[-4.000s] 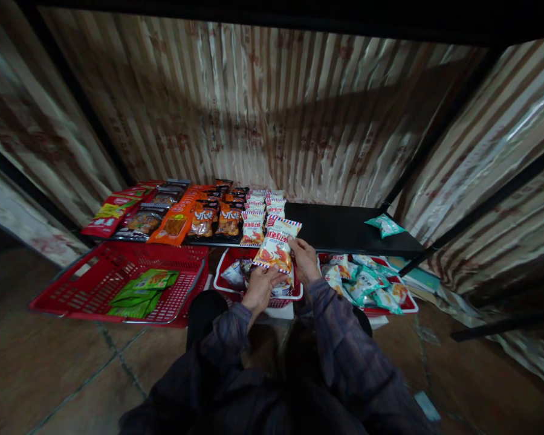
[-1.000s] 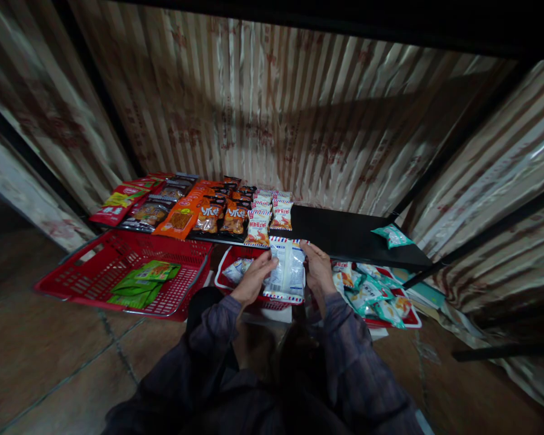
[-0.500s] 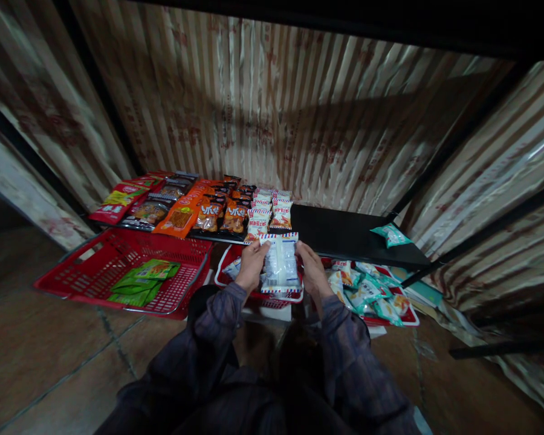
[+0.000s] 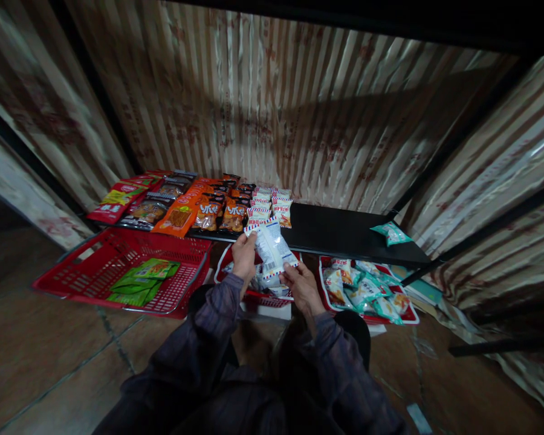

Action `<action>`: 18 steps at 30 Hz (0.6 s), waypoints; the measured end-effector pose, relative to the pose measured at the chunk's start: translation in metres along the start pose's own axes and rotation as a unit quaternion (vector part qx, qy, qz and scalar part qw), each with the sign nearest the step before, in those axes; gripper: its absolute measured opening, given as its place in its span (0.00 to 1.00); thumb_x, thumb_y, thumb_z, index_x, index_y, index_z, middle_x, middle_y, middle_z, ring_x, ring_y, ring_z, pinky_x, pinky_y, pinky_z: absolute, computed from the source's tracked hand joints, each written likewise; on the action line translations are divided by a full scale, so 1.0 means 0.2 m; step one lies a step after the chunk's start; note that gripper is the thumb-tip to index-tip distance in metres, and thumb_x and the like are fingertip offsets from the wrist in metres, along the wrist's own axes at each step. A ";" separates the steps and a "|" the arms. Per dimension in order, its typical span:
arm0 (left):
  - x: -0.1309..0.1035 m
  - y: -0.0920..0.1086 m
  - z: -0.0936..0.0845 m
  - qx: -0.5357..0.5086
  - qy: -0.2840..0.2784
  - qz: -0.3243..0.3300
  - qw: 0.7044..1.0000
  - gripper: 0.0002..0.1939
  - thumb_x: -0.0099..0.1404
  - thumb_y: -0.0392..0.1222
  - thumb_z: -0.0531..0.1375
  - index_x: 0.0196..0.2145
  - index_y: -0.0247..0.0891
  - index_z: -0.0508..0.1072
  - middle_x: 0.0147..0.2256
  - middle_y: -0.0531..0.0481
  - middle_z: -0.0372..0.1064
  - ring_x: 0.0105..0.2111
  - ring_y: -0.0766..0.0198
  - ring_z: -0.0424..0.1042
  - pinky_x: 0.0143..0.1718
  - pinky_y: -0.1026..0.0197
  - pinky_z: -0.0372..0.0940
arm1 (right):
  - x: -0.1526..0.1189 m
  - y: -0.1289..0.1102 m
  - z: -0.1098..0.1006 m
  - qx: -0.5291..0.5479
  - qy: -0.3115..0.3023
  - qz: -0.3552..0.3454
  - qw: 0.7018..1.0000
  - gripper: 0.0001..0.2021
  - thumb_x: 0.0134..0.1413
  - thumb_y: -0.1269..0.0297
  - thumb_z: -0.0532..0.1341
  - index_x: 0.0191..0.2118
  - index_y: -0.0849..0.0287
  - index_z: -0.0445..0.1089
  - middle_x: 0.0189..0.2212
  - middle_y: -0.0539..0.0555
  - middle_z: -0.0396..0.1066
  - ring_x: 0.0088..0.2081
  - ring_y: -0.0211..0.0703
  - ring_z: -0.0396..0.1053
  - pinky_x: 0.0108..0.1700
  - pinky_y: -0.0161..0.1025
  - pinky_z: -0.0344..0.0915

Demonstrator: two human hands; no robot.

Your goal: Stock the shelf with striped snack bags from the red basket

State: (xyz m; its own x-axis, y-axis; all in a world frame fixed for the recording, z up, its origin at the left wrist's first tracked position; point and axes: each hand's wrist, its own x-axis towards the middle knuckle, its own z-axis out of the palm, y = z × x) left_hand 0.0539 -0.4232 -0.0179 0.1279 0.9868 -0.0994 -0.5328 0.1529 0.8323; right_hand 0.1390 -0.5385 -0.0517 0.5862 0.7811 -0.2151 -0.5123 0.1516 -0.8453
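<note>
Between my hands is a white snack packet (image 4: 274, 246) with a red-and-blue striped edge, its printed back facing me and tilted. My left hand (image 4: 245, 258) pinches its upper left corner. The fingers of my right hand (image 4: 303, 287) close on its lower right corner. Beneath it stands a red basket (image 4: 272, 299) with white rim, holding more packets partly hidden by my hands. Just beyond, rows of white snack packets (image 4: 281, 211) lie on the black shelf (image 4: 335, 228), beside orange-and-black snack bags (image 4: 233, 214).
Left on the floor, a larger red basket (image 4: 68, 275) holds green packets (image 4: 140, 281). To the right, another basket (image 4: 414, 315) contains white-and-teal packets (image 4: 367, 291). One teal packet (image 4: 391, 234) lies at the shelf's right end. Black frame posts (image 4: 462, 145) flank the shelf; corrugated sheeting (image 4: 254, 109) backs it.
The white packet has turned from upright to slanted and shifted slightly left. My right hand has moved down and left, from its right side to its lower right corner.
</note>
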 end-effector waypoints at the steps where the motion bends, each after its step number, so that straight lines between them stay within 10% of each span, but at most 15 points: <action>1: 0.00 0.00 0.00 0.001 0.000 -0.002 1.000 0.20 0.42 0.51 0.69 0.29 0.35 0.71 0.25 0.56 0.70 0.23 0.72 0.66 0.27 0.68 0.60 | 0.00 0.00 0.00 0.000 0.001 -0.002 1.000 0.18 0.31 0.62 0.75 0.31 0.57 0.72 0.22 0.43 0.70 0.23 0.30 0.67 0.29 0.30 0.71; 11: -0.17 0.01 -0.01 0.019 -0.157 -0.117 0.980 0.25 0.45 0.48 0.71 0.39 0.37 0.72 0.34 0.49 0.77 0.34 0.61 0.75 0.35 0.62 0.68 | 0.01 0.02 0.01 0.032 0.038 -0.041 0.998 0.19 0.30 0.62 0.75 0.32 0.57 0.70 0.26 0.45 0.72 0.25 0.32 0.69 0.30 0.31 0.71; 18: -0.18 -0.08 -0.03 0.020 -0.130 -0.108 0.985 0.25 0.43 0.46 0.72 0.37 0.33 0.71 0.29 0.46 0.77 0.34 0.54 0.77 0.39 0.55 0.70 | 0.04 0.06 -0.01 -0.049 0.047 -0.075 0.995 0.22 0.36 0.57 0.70 0.40 0.58 0.69 0.30 0.49 0.72 0.29 0.37 0.70 0.36 0.38 0.71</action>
State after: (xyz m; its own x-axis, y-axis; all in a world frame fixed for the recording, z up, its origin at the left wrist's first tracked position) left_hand 0.0530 -0.4609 -0.0315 0.4473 0.8837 -0.1379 -0.4368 0.3504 0.8285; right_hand 0.1392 -0.5317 -0.0657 0.7098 0.6933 -0.1244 -0.3543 0.1987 -0.9138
